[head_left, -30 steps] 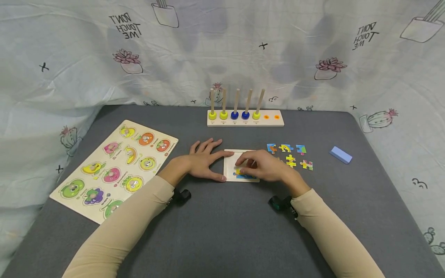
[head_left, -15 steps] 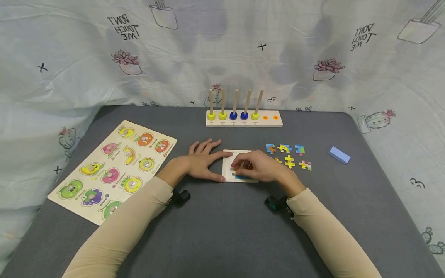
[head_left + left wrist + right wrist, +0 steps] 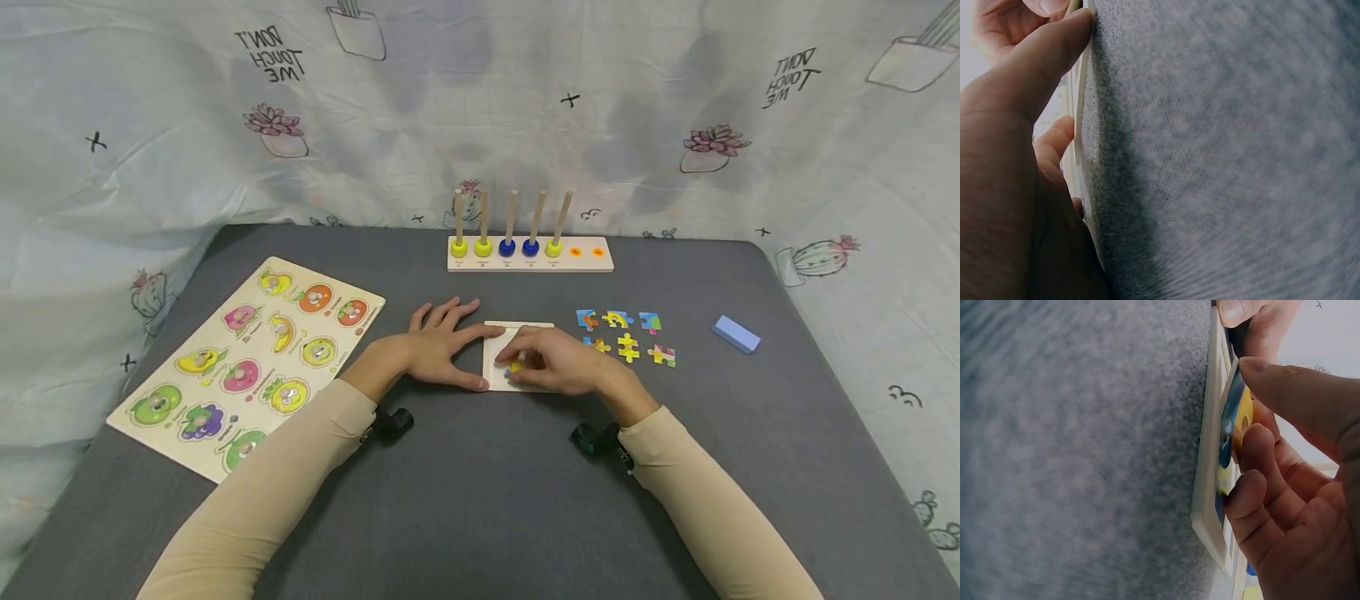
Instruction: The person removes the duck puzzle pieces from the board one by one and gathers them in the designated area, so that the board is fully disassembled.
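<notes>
A small white puzzle tray [image 3: 495,343] lies on the grey table in front of me. My left hand [image 3: 442,354] is spread flat beside it, the thumb and index fingertips on its left edge. Over the tray is my right hand [image 3: 562,360]. In the right wrist view its thumb and fingers pinch a blue and yellow jigsaw piece [image 3: 1230,415], which stands tilted against the tray's surface. Another bit of blue and yellow puzzle [image 3: 1220,500] shows low in the tray, partly hidden by the fingers.
Several loose jigsaw pieces [image 3: 628,347] lie in two rows right of the tray, with a blue block [image 3: 736,334] farther right. A wooden peg stand [image 3: 530,257] with rings is behind. At left lies a fruit puzzle board [image 3: 247,358], partly under the left sleeve.
My right hand has shifted slightly left over the tray, now covering most of the blue part of the puzzle. The left hand keeps its place at the tray's edge.
</notes>
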Tool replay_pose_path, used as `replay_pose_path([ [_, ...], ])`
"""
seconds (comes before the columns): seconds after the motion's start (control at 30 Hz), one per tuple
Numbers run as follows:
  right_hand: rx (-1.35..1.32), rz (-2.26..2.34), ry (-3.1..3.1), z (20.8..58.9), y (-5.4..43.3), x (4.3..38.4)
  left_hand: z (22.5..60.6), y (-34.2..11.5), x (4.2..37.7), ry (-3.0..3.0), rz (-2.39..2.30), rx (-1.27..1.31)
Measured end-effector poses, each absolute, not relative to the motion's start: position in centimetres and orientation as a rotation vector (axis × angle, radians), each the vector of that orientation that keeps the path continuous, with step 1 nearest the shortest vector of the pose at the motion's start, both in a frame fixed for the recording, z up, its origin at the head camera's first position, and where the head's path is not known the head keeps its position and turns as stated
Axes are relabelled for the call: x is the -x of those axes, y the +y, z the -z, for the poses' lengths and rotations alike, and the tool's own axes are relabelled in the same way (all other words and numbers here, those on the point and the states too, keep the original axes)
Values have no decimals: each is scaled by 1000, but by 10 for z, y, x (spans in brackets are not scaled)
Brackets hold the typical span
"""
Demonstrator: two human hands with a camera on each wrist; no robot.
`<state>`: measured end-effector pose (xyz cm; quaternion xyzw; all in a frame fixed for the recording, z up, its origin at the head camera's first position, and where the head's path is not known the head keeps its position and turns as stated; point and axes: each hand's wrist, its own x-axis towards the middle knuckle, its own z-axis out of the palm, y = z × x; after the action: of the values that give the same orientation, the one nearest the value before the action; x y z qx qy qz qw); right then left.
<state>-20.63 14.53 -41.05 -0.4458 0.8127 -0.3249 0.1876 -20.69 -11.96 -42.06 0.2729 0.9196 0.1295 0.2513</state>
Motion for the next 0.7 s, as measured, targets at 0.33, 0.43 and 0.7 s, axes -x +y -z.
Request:
replay_pose_path([
  [0.33,1256,936,2268,410,147,206,428,-120,210,2506,-378,-739],
  [0.43,1249,966,2266,411,149,207,428,-120,210,2508,-374,-736],
  [0.7,1238,1074,2245,412,154,207,427,-119,210,2506,-353,-725],
])
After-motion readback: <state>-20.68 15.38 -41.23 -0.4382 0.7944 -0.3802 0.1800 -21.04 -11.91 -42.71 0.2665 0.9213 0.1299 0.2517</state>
